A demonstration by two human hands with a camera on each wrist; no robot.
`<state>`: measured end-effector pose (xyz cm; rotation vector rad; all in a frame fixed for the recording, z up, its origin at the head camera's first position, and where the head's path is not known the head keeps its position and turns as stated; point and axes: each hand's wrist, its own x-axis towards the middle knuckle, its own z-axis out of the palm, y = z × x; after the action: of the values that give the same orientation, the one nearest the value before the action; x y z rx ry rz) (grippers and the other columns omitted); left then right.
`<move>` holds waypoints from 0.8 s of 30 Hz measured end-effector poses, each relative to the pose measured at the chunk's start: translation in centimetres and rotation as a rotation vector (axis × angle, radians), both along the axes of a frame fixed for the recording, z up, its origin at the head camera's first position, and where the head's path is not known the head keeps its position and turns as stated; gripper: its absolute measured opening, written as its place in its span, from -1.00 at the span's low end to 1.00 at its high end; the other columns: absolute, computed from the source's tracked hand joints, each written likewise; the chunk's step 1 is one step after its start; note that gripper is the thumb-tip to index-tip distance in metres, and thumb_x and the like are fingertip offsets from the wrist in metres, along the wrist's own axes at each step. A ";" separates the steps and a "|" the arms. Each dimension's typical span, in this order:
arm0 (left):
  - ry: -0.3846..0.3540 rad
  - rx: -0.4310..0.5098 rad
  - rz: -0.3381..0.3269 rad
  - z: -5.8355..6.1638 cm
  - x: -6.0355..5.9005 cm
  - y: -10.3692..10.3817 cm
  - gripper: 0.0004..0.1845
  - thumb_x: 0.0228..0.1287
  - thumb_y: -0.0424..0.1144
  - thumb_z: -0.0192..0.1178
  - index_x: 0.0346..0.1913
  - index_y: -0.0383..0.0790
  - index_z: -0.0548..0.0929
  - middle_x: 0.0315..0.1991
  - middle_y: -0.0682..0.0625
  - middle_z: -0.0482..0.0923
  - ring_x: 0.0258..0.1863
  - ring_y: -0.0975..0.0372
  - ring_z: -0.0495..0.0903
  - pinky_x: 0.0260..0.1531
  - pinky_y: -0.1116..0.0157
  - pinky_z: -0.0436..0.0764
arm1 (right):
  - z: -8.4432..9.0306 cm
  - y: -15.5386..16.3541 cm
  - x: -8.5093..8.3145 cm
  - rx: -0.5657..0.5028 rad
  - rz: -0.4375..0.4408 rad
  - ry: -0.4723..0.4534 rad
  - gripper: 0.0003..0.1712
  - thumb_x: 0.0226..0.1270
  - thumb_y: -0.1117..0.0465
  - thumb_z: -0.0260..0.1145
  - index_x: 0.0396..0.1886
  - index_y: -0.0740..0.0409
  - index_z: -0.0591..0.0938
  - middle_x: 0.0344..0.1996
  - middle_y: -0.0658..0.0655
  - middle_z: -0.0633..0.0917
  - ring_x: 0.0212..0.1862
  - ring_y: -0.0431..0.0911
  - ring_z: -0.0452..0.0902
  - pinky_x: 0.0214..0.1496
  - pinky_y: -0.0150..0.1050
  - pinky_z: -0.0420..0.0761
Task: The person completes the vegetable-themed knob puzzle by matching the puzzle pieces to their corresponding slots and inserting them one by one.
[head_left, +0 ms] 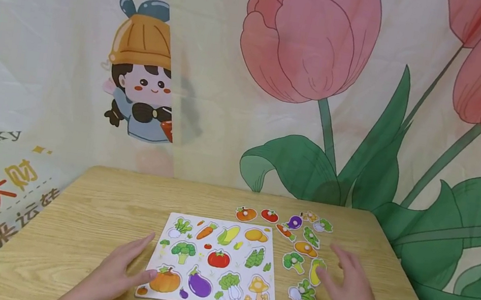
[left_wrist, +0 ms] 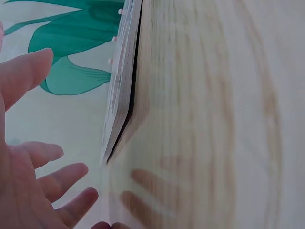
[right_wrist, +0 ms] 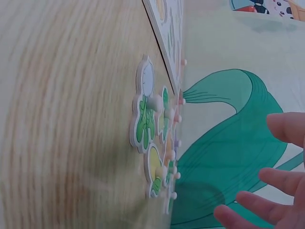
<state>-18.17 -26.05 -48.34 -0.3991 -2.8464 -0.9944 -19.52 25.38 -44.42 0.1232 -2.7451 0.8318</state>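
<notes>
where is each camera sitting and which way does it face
Head: worn on the head, looking forward and down at the table, puzzle board, loose pieces; both hands show, left hand, right hand.
Left wrist: low beside the left hand, skimming the tabletop toward the board's edge; open fingers show.
Right wrist: low beside the right hand, skimming toward the knobbed pieces; fingertips show.
Shared: board, table and tulip backdrop appear in all three.

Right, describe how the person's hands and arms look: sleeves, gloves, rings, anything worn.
Both hands are bare. The left hand and the right hand wear no gloves, and no rings, watch or bracelet show. No sleeve reaches the visible forearms in the head view. The wrist views show only bare fingers, slightly blurred.
</notes>
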 end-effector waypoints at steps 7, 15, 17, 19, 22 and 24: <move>-0.006 0.006 -0.029 -0.5 -0.1 -0.3 -0.06 0.36 0.18 0.40 0.64 -0.21 0.32 0.55 -0.30 0.36 0.48 -0.40 0.28 0.25 -0.54 0.29 | -0.5 -0.5 0.4 -0.032 -0.003 -0.035 -0.29 0.49 -0.05 0.44 0.48 0.19 0.53 0.30 0.34 0.58 0.14 0.22 0.65 0.01 0.16 0.72; -0.041 0.036 -0.061 -1.2 -0.1 -0.7 -0.04 0.26 0.15 0.48 0.62 -0.17 0.37 0.52 -0.35 0.37 0.50 -0.38 0.20 0.23 -0.57 0.28 | -0.8 -1.0 0.5 -0.077 -0.001 -0.086 -0.32 0.46 0.05 0.48 0.46 0.19 0.54 0.22 0.28 0.64 0.11 0.14 0.64 0.09 0.12 0.71; -0.035 0.041 -0.064 -1.4 -0.1 -0.8 -0.02 0.21 0.15 0.52 0.61 -0.17 0.38 0.52 -0.34 0.37 0.51 -0.37 0.19 0.23 -0.58 0.27 | -0.9 -1.1 0.5 -0.081 -0.002 -0.101 -0.32 0.45 0.04 0.49 0.46 0.18 0.55 0.20 0.27 0.65 0.10 0.13 0.64 0.08 0.10 0.72; -0.027 0.039 -0.068 -1.6 -0.1 -0.8 0.00 0.17 0.15 0.54 0.60 -0.17 0.39 0.52 -0.32 0.38 0.51 -0.35 0.18 0.23 -0.58 0.25 | -1.0 -1.1 0.5 -0.086 -0.003 -0.113 -0.32 0.45 0.03 0.49 0.46 0.16 0.55 0.19 0.25 0.65 0.10 0.11 0.64 0.06 0.06 0.72; -0.031 0.032 -0.068 -1.8 -0.1 -0.8 0.04 0.10 0.16 0.58 0.61 -0.14 0.40 0.54 -0.29 0.36 0.52 -0.33 0.17 0.23 -0.58 0.25 | -1.2 -1.2 0.5 -0.091 0.000 -0.121 -0.34 0.44 0.05 0.50 0.45 0.15 0.57 0.18 0.24 0.66 0.08 0.09 0.64 0.05 0.04 0.72; -0.041 0.024 -0.065 -1.8 -0.1 -0.8 0.08 0.04 0.16 0.61 0.61 -0.13 0.39 0.55 -0.30 0.33 0.53 -0.32 0.15 0.24 -0.57 0.25 | -1.3 -1.4 0.5 -0.098 0.000 -0.124 -0.36 0.43 0.08 0.51 0.42 0.15 0.59 0.17 0.23 0.67 0.08 0.08 0.65 0.07 0.03 0.72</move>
<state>-18.24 -26.86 -50.18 -0.4771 -2.8719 -1.0596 -18.98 24.01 -45.74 0.0532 -2.8115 1.0039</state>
